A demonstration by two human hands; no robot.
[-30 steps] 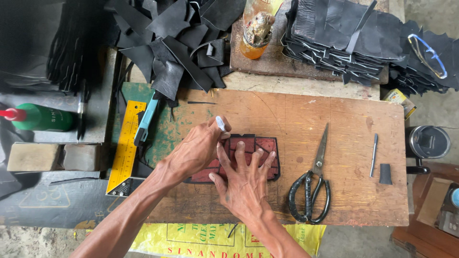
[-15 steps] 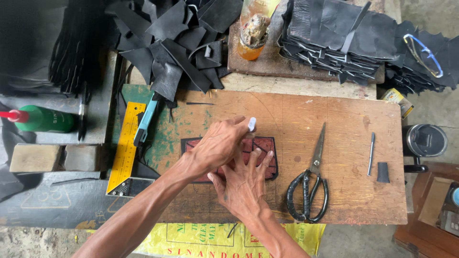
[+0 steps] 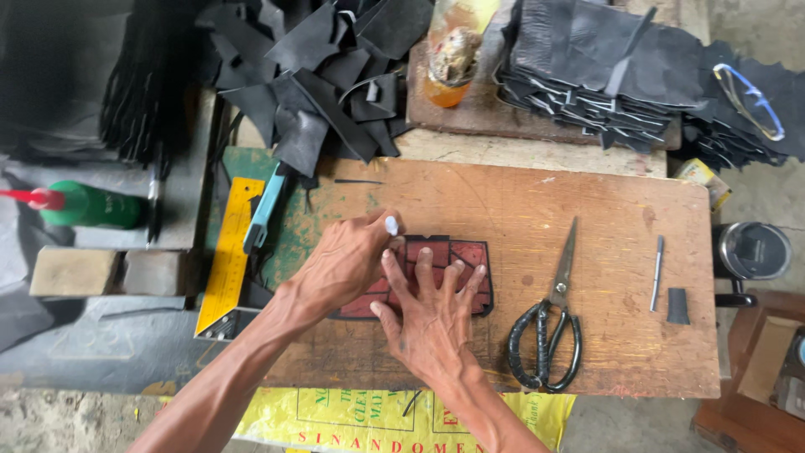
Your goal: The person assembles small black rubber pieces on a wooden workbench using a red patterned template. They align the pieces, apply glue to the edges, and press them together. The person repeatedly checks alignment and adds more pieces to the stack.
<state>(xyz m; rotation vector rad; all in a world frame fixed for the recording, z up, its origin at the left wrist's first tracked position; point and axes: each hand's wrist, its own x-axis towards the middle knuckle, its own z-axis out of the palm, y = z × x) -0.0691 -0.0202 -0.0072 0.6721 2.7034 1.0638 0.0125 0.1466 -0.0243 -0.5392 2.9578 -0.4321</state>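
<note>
Here, a worn wooden surface [image 3: 503,201], wide from nine to three o'clock, filling the middle of the head view. At twelve o'clock, beyond its far edge, a loose heap of black leather offcuts [image 3: 323,75]; at one to two o'clock, a squared stack of black leather sheets [image 3: 604,71]. At six o'clock, hanging off the near edge, a yellow plastic sack [image 3: 369,419] with red lettering and a boxed panel. At nine o'clock, off the board, a green bottle with a red nozzle [image 3: 88,205] lying on its side. At eight o'clock, a yellow set square [image 3: 226,260], long axis running near to far. At four o'clock of centre, black-handled scissors [image 3: 549,323], blades pointing away.

Dead centre, a red-brown leather panel with a black edge [image 3: 457,256], lying flat, long axis left to right, under both hands. Right hand [image 3: 432,323] open, fingers fanned, palm down, pressing the panel from its six o'clock side. Left hand [image 3: 344,264] at the panel's nine o'clock end, curled shut around a small white marker [image 3: 391,225], tip just above the panel's far left corner, so nearer that corner than the right.

At twelve o'clock, an amber glue bottle [image 3: 449,63], cap crusted.
</note>
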